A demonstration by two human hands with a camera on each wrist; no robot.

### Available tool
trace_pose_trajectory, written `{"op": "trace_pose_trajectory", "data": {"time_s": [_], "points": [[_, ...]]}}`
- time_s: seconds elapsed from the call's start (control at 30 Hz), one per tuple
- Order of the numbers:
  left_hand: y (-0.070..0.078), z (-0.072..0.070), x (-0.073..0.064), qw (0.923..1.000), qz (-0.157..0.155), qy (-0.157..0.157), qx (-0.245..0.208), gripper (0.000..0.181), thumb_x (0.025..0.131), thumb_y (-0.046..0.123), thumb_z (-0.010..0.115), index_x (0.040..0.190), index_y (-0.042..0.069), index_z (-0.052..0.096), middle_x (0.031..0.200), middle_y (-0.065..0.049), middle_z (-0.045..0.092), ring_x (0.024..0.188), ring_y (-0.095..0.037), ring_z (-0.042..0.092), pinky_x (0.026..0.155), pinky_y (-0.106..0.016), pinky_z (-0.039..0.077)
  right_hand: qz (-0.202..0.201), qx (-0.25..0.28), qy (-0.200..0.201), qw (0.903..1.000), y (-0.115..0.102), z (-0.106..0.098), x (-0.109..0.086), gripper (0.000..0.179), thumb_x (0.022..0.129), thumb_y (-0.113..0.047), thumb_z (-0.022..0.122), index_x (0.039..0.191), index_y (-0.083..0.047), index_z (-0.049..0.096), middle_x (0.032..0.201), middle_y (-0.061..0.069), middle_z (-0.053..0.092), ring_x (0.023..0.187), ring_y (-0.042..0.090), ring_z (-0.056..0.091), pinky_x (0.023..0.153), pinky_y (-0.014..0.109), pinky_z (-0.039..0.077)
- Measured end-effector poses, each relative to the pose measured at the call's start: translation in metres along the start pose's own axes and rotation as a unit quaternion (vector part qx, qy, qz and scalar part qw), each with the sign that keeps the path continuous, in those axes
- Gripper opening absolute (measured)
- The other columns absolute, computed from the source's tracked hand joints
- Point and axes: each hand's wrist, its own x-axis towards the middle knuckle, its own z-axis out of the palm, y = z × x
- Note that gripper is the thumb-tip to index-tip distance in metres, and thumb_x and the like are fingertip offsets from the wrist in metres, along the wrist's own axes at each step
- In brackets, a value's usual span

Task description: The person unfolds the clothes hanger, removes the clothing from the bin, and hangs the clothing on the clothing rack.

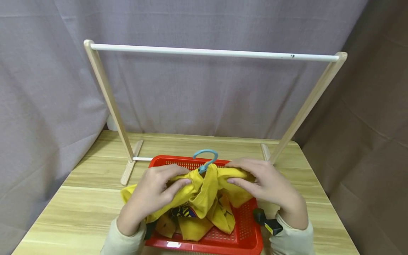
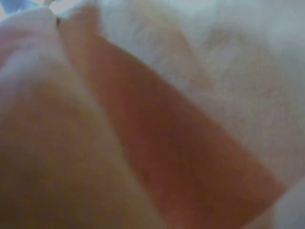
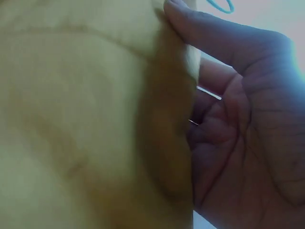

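A yellow shirt (image 1: 208, 193) with a dark printed patch hangs bunched between my two hands, over a red basket (image 1: 255, 241). From its neck the hook of a light blue hanger (image 1: 210, 152) sticks up; the hanger's body is hidden inside the cloth. My left hand (image 1: 153, 189) grips the left shoulder of the shirt, thumb on the near side. The right shoulder is pinched by my right hand (image 1: 266, 180), its thumb in front and fingers behind. In the right wrist view the yellow cloth (image 3: 86, 114) fills the left side. The left wrist view is close and blurred.
A wooden rack with a white top bar (image 1: 204, 52) stands behind the basket, its feet on the wood-grain table (image 1: 92, 205). Inside the basket lies more yellow and brown cloth (image 1: 165, 226). A black wrist device (image 1: 267, 221) is at my right cuff. Grey curtains (image 1: 204, 99) enclose the table.
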Motion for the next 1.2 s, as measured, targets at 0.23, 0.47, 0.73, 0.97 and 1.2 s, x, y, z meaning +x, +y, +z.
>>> {"op": "trace_pose_trajectory", "data": {"time_s": [0.23,0.47,0.73,0.97,1.2], "points": [[-0.001,-0.001,0.0,1.0,0.002,-0.001,0.002,0.013,0.093,0.02,0.075,0.105,0.015,0.075,0.1,0.007,0.074,0.088,-0.006,0.069,0.075,-0.026,0.057,0.026,0.003,-0.021,0.9994,0.01,-0.008,-0.009,0.029,0.089,-0.015,0.078,0.116,-0.022,0.071,0.099,-0.013,0.068,0.076,0.003,0.059,0.064,0.017,0.049],[-0.003,-0.003,-0.001,0.9999,-0.004,0.008,0.014,0.013,0.092,0.021,0.076,0.103,0.016,0.075,0.098,0.008,0.074,0.088,-0.007,0.07,0.075,-0.028,0.058,0.05,-0.009,-0.013,0.9986,0.012,-0.013,-0.01,0.031,0.089,-0.018,0.08,0.118,-0.023,0.071,0.102,-0.014,0.069,0.082,0.003,0.063,0.069,0.018,0.052],[-0.002,-0.004,0.0,0.9997,-0.008,0.013,0.019,0.013,0.092,0.021,0.076,0.103,0.016,0.075,0.099,0.008,0.074,0.088,-0.007,0.07,0.075,-0.029,0.058,0.021,0.006,-0.019,0.9996,0.013,-0.011,-0.009,0.013,0.092,-0.014,0.075,0.096,-0.025,0.068,0.077,-0.017,0.057,0.061,-0.001,0.047,0.054,0.012,0.04],[-0.001,0.001,0.001,0.9995,0.003,0.03,0.011,0.012,0.091,0.019,0.076,0.102,0.013,0.076,0.097,0.006,0.075,0.084,-0.007,0.07,0.072,-0.027,0.058,-0.007,-0.009,-0.01,0.9999,0.012,-0.006,-0.005,0.018,0.089,-0.009,0.077,0.103,-0.019,0.072,0.088,-0.014,0.066,0.068,0.001,0.053,0.06,0.015,0.044],[0.001,0.007,0.002,0.9992,0.011,0.036,0.014,0.013,0.091,0.02,0.077,0.102,0.014,0.076,0.096,0.007,0.074,0.082,-0.005,0.069,0.07,-0.026,0.057,-0.024,0.013,-0.022,0.9994,0.009,0.0,-0.001,0.021,0.091,-0.007,0.074,0.107,-0.019,0.071,0.093,-0.012,0.068,0.071,0.002,0.055,0.064,0.015,0.047]]}}
